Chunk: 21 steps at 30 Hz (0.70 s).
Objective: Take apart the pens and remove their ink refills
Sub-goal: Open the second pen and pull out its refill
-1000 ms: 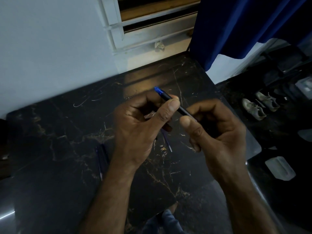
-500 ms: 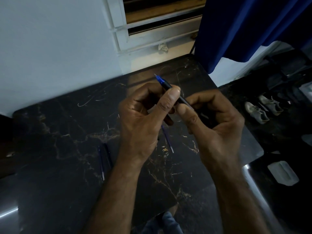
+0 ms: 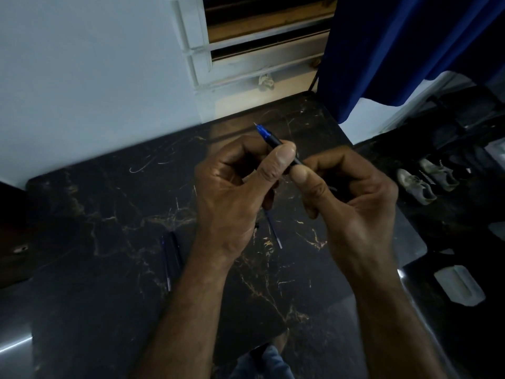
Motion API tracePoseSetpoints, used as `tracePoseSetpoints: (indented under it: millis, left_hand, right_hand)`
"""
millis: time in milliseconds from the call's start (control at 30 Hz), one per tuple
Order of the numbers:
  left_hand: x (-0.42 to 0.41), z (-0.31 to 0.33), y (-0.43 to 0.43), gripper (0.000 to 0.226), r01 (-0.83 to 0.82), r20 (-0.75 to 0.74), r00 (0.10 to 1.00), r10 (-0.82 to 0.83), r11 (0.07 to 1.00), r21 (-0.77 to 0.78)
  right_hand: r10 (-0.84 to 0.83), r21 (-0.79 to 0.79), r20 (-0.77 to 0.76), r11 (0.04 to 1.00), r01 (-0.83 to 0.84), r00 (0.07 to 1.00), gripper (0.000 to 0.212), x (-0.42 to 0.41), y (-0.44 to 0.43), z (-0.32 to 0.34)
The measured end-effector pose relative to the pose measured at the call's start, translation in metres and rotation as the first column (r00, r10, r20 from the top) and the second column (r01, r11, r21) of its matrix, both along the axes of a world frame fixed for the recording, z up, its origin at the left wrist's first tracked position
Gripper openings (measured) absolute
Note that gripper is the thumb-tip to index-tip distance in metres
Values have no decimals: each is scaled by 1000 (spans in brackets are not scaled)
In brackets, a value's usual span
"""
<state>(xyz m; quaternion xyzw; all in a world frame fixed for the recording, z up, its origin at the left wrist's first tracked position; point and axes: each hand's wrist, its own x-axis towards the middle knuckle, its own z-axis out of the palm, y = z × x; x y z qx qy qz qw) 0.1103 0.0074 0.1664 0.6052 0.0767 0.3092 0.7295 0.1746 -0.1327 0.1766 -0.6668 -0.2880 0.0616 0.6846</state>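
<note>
Thumbs now closer together; left hand (image 3: 232, 192), right hand (image 3: 352, 198) both pinch pen (image 3: 273, 139), tip up-left.

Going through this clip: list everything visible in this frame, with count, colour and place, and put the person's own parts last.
pen: one, dark barrel with blue tip, held between both hands, tip pointing up and away
loose refill: one, thin, bluish, on the table below the hands
pen parts: what looks like two, dark blue, on the table left of the left forearm
table: one, black marble with gold veins
curtain: one, blue, upper right
shoes: one pair, pale grey, on the floor at right
white tray: one, on the floor, lower right
left hand: gripping the pen near its tip
right hand: gripping the pen's rear
</note>
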Motion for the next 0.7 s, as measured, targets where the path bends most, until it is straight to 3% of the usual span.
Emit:
tracePoseSetpoints:
  millis: [233,333,467,700]
  left_hand:
    - [-3,-9,7,10,93,-37,995,-93,995,17]
    - [-5,-13,10,10,65,-48,997,-62,997,47]
    - [-6,-14,12,10,93,-30,995,-93,996,14]
    - [-10,-20,23,8,139,-7,990,-140,990,-35]
  right_hand:
    - [118,-43,-201,991,-129,973,35,4,-7,-5]
    - [133,-16,-207,990,-139,969,19,1,-6,-4]
    - [46,-12,-104,999,-48,994,10,-2,-3,-5]
    - [192,110,-327,980,-164,925,33,-5,3,-7]
